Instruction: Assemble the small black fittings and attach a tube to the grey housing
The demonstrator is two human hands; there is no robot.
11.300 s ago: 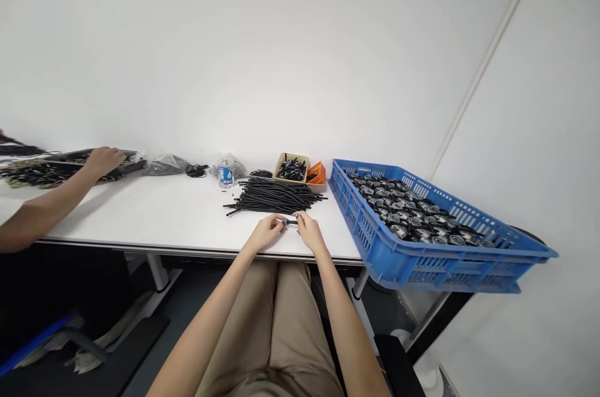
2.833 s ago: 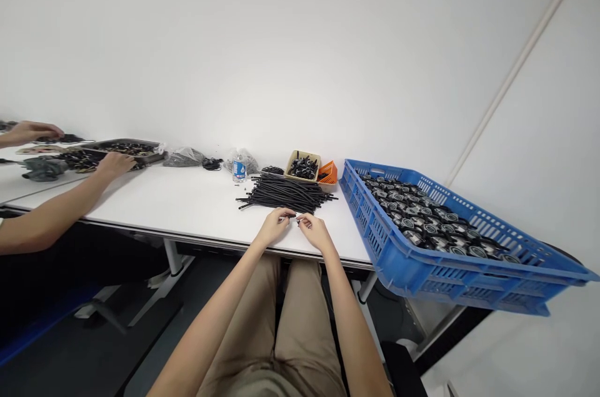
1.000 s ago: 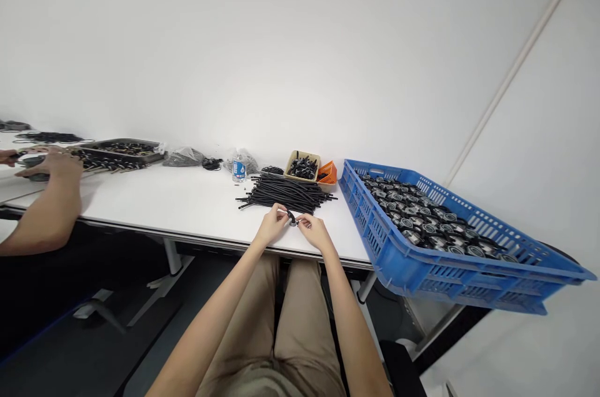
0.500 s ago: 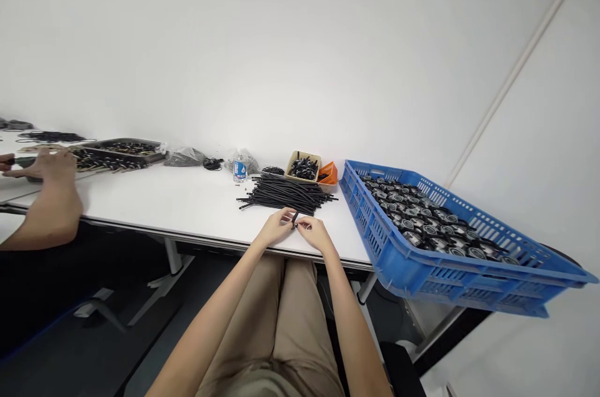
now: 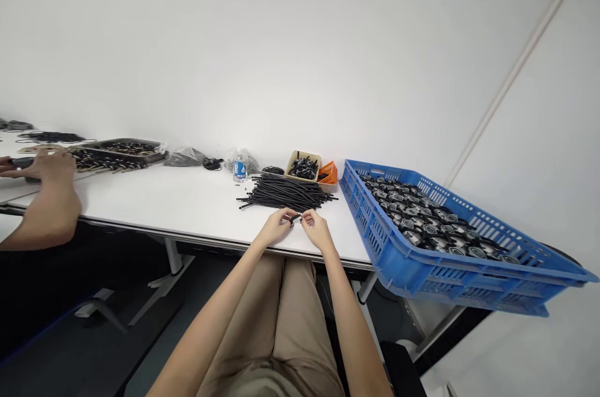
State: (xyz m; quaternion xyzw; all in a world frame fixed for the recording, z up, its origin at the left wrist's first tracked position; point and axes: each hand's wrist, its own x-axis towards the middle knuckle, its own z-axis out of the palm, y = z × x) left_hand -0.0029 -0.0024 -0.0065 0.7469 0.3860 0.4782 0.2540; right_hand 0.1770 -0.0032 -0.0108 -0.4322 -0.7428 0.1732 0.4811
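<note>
My left hand [image 5: 275,229] and my right hand [image 5: 317,228] meet over the near edge of the white table [image 5: 178,203]. Both are closed, pinching one small black part [image 5: 295,218] between their fingertips. Just beyond the hands lies a pile of black tubes [image 5: 285,194]. Behind that pile stand a beige tray of black fittings [image 5: 304,167] and a small orange bin [image 5: 329,172].
A blue crate [image 5: 450,241] full of round black parts sits at the right, overhanging the table's corner. A water bottle [image 5: 239,168], plastic bags and a grey tray [image 5: 124,148] line the back. A co-worker's arm and hand [image 5: 47,178] rest at the far left.
My hands stay together at the same spot, turning the small black part between the fingertips. The co-worker's hand has shifted from the grey tray to the far left.
</note>
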